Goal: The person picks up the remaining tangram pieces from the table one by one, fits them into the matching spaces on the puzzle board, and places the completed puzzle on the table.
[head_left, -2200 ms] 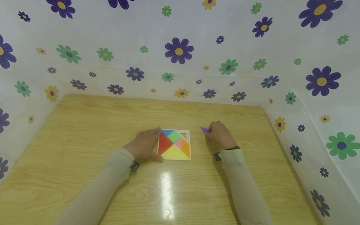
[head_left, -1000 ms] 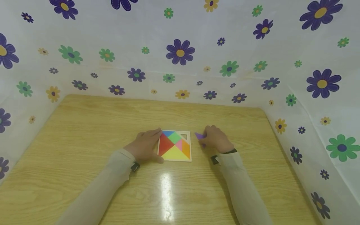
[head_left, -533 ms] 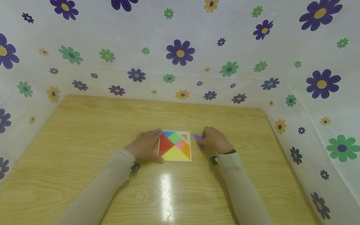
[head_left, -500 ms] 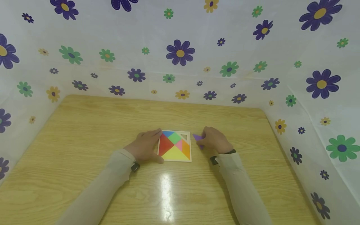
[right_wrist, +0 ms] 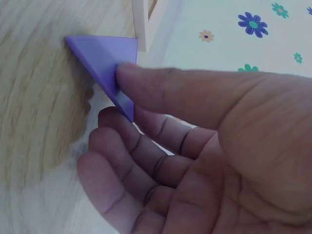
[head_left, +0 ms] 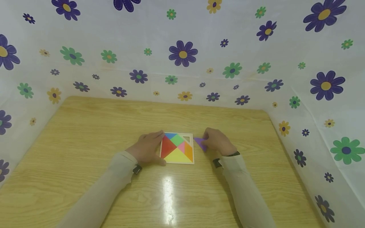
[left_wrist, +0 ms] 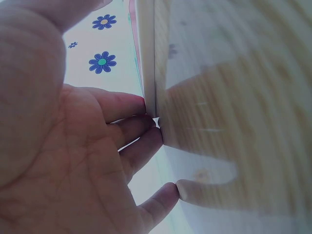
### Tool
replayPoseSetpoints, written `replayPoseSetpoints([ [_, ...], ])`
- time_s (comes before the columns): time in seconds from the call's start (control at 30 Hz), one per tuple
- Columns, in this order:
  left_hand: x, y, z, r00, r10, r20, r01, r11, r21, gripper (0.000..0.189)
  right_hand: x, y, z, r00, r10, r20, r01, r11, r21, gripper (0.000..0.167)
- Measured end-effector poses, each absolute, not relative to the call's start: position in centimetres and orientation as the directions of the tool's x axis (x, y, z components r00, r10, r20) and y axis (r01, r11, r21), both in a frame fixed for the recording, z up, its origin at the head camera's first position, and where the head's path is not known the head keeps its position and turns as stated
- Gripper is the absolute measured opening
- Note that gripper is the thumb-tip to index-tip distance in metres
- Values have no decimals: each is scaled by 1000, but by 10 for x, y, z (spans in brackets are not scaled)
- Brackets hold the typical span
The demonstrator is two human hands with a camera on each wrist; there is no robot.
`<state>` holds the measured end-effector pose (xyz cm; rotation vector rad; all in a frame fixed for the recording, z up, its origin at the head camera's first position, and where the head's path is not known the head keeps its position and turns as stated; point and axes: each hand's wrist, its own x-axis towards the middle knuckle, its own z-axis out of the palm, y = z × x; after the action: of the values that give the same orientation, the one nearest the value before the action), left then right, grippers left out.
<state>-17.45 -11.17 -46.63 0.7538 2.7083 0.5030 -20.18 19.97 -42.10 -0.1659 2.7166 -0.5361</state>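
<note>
A tangram board (head_left: 193,156) lies flat on the table, its pale rim around coloured pieces: red (head_left: 168,147), yellow, green, blue, pink and orange. At its upper right corner a triangular recess (head_left: 187,138) shows bare. My left hand (head_left: 145,148) spans the board's left side, thumb by the near corner and fingertips by the far one; in the left wrist view, fingers (left_wrist: 129,105) touch the board's edge. Just right of the board, my right hand (head_left: 219,142) pinches a purple triangle (right_wrist: 105,53) between thumb and fingers, one tip close to the rim.
The wood-grain table (head_left: 114,117) is bounded at the back and sides by white sheeting (head_left: 154,31) printed with flowers. Dark wrist straps (head_left: 137,169) show at both cuffs.
My right hand has carried the purple triangle left toward the board and turned it, so more of its face shows. The left hand and the board stay in place.
</note>
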Motion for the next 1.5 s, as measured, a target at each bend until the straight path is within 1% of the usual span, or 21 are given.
replayPoseSetpoints([
  [0.17, -175, -112, -467, -824, 539, -177, 437, 802, 408, 122, -204, 199, -419, -938, -192, -289, -65, 916, -395, 12],
  [0.33, -175, -113, -467, -825, 536, -180, 437, 805, 401, 122, -205, 201, -415, -949, -209, -236, -89, 895, -437, 10],
  [0.47, -174, -113, -465, -826, 532, -188, 429, 808, 404, 121, -206, 200, -413, -967, -219, -134, -122, 850, -512, 10],
  [0.6, -173, -112, -462, -827, 527, -197, 418, 810, 411, 121, -207, 193, -415, -966, -257, -22, -196, 788, -583, 8],
  [0.77, -172, -112, -461, -827, 526, -200, 419, 813, 405, 120, -206, 181, -419, -960, -275, 53, -247, 742, -623, 8],
  [0.9, -172, -112, -461, -826, 528, -199, 419, 811, 409, 121, -204, 173, -422, -957, -284, 64, -257, 720, -645, 9],
  [1.23, -173, -111, -461, -822, 535, -196, 430, 808, 403, 122, -204, 168, -432, -952, -307, 8, -228, 691, -686, 6],
  [1.5, -174, -111, -462, -821, 537, -192, 436, 808, 397, 123, -205, 164, -436, -944, -330, 11, -261, 727, -635, 6],
])
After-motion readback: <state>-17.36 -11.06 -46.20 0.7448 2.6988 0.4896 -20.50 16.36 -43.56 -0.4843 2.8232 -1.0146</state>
